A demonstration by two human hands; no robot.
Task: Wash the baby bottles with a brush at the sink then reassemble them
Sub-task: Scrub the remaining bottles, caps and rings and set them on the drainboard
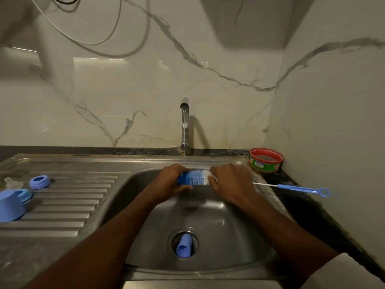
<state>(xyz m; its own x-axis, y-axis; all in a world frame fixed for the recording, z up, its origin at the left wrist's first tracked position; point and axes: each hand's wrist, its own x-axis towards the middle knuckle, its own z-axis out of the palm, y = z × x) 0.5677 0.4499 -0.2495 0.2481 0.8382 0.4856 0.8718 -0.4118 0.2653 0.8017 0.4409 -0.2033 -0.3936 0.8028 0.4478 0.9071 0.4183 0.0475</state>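
Both your hands are over the far part of the sink basin (239,236), under the tap (184,126), which runs a thin stream. Your left hand (170,180) has fingers curled round the blue end of the bottle brush (194,178). Your right hand (231,182) grips the white-bristle end, fingers curled over it; whether it also holds a clear bottle there, can't tell, it's blurred. The brush lies level, left to right, between the two hands.

Near side of the basin: a blue tube-shaped piece (183,246) sits in the drain, leaning toward you.

Right of the basin, on the dark counter edge: a thin blue-handled nipple brush (295,188), ring end pointing right. Far right corner: a red-rimmed green tub (266,160).

Left, on the ribbed drainboard (68,205): a blue screw ring (39,182) at the far side, a blue cap (10,206) on its side at the left edge, a second blue ring (24,194) touching it. A clear nipple (13,183) lies just left of the first ring, faint.
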